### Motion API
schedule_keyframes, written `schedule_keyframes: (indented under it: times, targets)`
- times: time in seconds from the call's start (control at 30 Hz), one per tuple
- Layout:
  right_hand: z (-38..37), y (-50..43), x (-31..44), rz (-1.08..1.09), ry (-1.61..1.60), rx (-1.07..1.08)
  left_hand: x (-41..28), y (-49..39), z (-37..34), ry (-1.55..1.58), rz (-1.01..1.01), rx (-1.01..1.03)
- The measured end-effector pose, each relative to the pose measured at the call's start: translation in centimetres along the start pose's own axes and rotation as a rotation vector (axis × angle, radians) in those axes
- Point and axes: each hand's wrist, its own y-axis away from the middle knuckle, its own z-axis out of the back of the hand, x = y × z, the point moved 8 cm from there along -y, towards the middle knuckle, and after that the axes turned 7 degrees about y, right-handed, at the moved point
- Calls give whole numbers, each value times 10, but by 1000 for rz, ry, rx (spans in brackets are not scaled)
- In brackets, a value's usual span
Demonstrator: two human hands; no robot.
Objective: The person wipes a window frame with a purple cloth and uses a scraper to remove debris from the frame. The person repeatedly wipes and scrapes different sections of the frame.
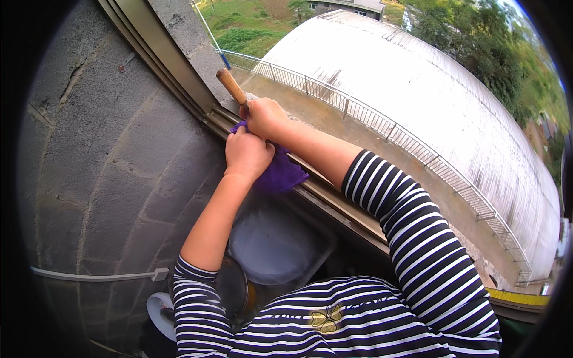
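My right hand (264,117) is closed around the lower end of a tool with a wooden handle (232,86); the handle points up and away, and the tool's working end is hidden. Just below it, my left hand (249,154) grips a purple cloth (282,172) against the metal window track (344,199), near the frame's corner. The cloth drapes over the inner edge of the track. Both hands are close together, and the right one hides part of the cloth.
A grey block wall (121,179) rises at the left, carrying a white conduit (98,276). Below the sill stand a round translucent lid or basin (273,246) and a dark round vessel (233,286). Outside the window are a metal railing (389,129) and a large whitish curved roof (416,89).
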Motion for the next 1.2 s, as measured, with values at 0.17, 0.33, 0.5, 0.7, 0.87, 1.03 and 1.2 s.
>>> schedule_keyframes:
  times: [0.17,0.33,0.5,0.7,0.87,1.03,1.2]
  targets:
    - [4,15,1,42,101,178,-18,5,5,84,-60,-14]
    - [33,66,-22,13,47,204,-78,31,14,200,-183,-19]
    - [76,148,-46,-7,-29,172,-164,70,26,311,-380,-82]
    - [130,254,-60,-53,-132,85,-244,112,29,418,-454,-53]
    - [168,327,-77,-229,-192,97,-313,136,15,338,-551,69]
    - [198,378,-78,-207,-95,30,-368,159,24,378,-622,-67]
    - [217,429,-101,-452,-297,123,-407,182,36,596,-731,-108]
